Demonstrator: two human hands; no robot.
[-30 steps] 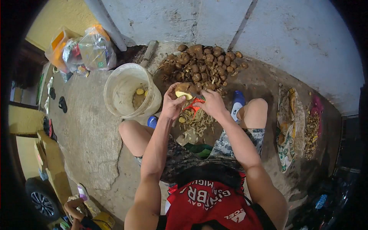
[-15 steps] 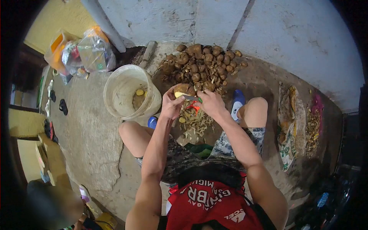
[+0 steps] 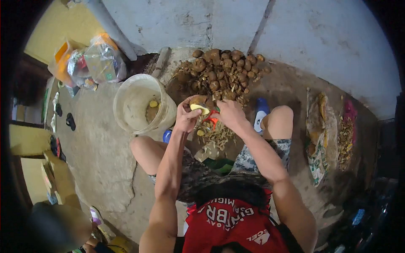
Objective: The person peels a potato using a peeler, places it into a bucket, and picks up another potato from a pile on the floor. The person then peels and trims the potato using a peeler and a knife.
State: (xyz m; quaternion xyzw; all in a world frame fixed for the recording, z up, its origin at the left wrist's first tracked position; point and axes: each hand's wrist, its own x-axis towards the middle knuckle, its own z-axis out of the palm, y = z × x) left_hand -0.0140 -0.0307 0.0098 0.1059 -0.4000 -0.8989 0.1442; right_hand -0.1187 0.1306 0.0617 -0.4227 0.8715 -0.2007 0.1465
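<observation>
My left hand [image 3: 186, 119] is closed around a brown potato [image 3: 198, 101], whose near side shows a bare yellow patch. Just to its right, my right hand [image 3: 231, 114] is curled in a grip on a small knife. The knife is mostly hidden now; its blade and green handle showed half a second ago. Below both hands lies a heap of pale peelings [image 3: 217, 138], with something bright orange-red [image 3: 214, 119] on top. Beyond them, against the wall, spreads a pile of unpeeled brown potatoes [image 3: 228, 67].
A whitish bucket [image 3: 122, 107] with a few yellow pieces inside stands left of my hands. Filled plastic bags [image 3: 101, 61] sit at the far left. On the right lie a crumpled sack [image 3: 317, 139] and a strip of scraps [image 3: 346, 143]. Slippers [image 3: 70, 120] are at left.
The yellow patch on the potato looks larger and faces me more. The knife has turned out of clear sight, and my right hand has shifted slightly left.
</observation>
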